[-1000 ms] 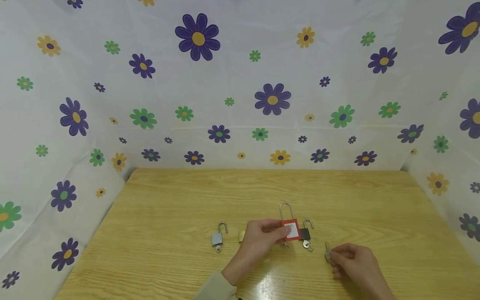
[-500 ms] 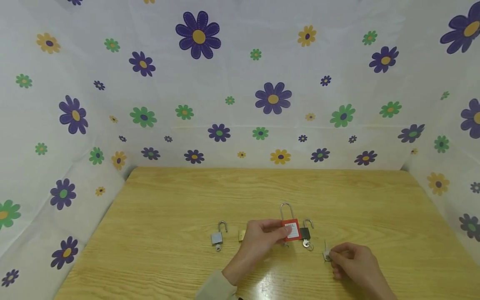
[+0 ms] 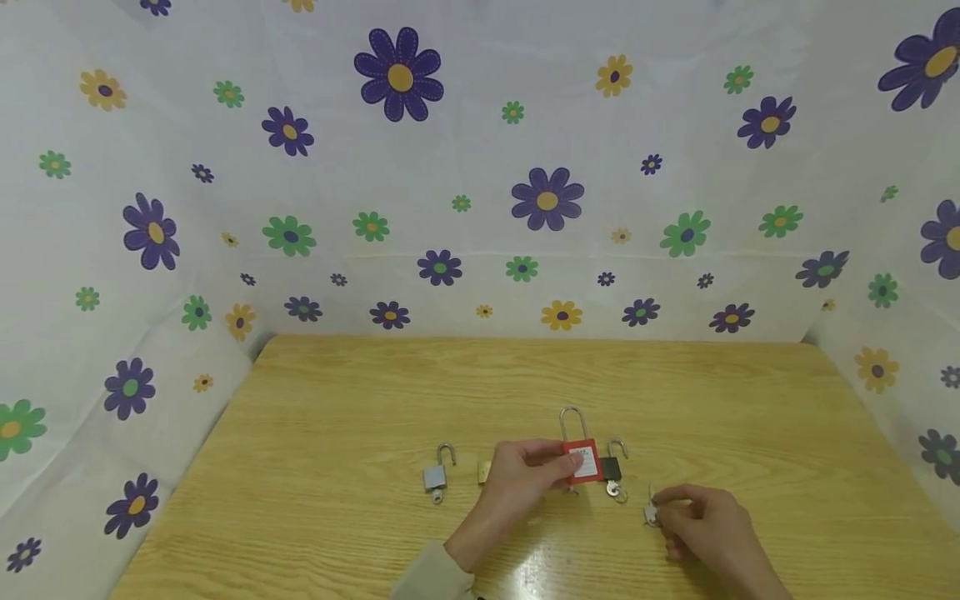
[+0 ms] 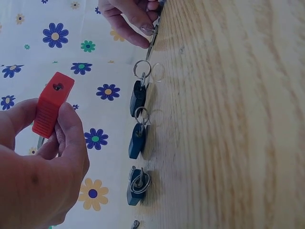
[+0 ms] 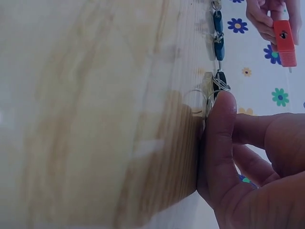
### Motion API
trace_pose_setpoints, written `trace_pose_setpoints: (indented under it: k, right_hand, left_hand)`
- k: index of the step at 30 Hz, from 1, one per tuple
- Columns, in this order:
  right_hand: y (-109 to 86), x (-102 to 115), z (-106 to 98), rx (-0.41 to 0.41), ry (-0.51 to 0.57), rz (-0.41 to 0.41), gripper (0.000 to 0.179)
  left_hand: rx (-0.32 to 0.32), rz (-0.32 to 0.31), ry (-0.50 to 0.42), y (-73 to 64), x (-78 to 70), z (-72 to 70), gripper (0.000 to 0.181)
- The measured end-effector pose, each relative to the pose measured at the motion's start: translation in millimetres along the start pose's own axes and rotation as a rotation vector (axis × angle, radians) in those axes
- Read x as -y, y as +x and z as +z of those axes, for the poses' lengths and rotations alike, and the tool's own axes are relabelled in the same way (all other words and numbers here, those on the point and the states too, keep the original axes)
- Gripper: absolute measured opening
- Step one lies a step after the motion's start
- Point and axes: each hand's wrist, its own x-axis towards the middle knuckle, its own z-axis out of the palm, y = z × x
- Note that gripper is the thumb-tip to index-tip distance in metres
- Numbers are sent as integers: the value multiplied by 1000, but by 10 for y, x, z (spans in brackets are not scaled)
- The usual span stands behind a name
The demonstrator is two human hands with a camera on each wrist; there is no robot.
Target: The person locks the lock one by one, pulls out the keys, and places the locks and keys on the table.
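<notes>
The left hand (image 3: 521, 479) grips a red padlock (image 3: 587, 463) between thumb and curled fingers; the left wrist view shows the padlock held clear of the desk (image 3: 337, 400), its keyhole exposed. The right hand (image 3: 708, 517) has its thumb and fingertips closed on a small set of keys (image 3: 650, 512), low over the desk and apart from the red padlock.

Just beside the red padlock lies a black padlock (image 3: 612, 469), shackle open, keys and ring attached. Further to the left are a brass padlock (image 3: 483, 472) and, beyond it, a grey padlock (image 3: 434, 477), its shackle also open.

The desk has a yellowish wood-grain top, with a bright glare patch near the front edge of the head view. White cloth (image 3: 450, 167) printed with purple, green and orange flowers encloses the back and both sides; creases are visible. A pale sleeve (image 3: 435, 571) covers the left forearm.

Obstructed or unclear: the left hand covers most of the brass padlock. A metal piece (image 3: 572, 490) protrudes below the red padlock; its owner is concealed. The right fingers obscure part of the keys, so their number cannot be determined. Whether the red padlock's shackle is latched cannot be established. In the left wrist view, one item is cut off at the bottom edge.
</notes>
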Motion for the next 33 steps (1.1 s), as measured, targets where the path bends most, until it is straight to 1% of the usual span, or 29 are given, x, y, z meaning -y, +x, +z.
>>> trace_pose_setpoints:
  k: [5, 10, 14, 17, 20, 25, 29, 33]
  right_hand:
    - [-17, 19, -8, 11, -1, 30, 26]
    - [-22, 12, -19, 14, -11, 1, 25]
    - [-25, -9, -14, 7, 12, -21, 23]
    - [-23, -23, -7, -3, 19, -35, 18]
    - [-10, -30, -6, -9, 6, -29, 13]
    - [21, -29, -12, -9, -15, -9, 12]
    - [19, -30, -15, -16, -6, -13, 11]
    - [-3, -40, -42, -18, 27, -3, 13]
  left_hand:
    - [10, 6, 26, 0, 2, 29, 40]
    - [9, 2, 57, 14, 8, 61, 44]
    - [-19, -5, 69, 29, 25, 99, 41]
    - [-40, -7, 85, 32, 28, 124, 38]
    - [-38, -6, 97, 36, 31, 132, 37]
    - [-17, 7, 88, 36, 24, 131, 37]
    - [-16, 8, 76, 45, 23, 145, 37]
    - [-12, 21, 44, 77, 39, 194, 35]
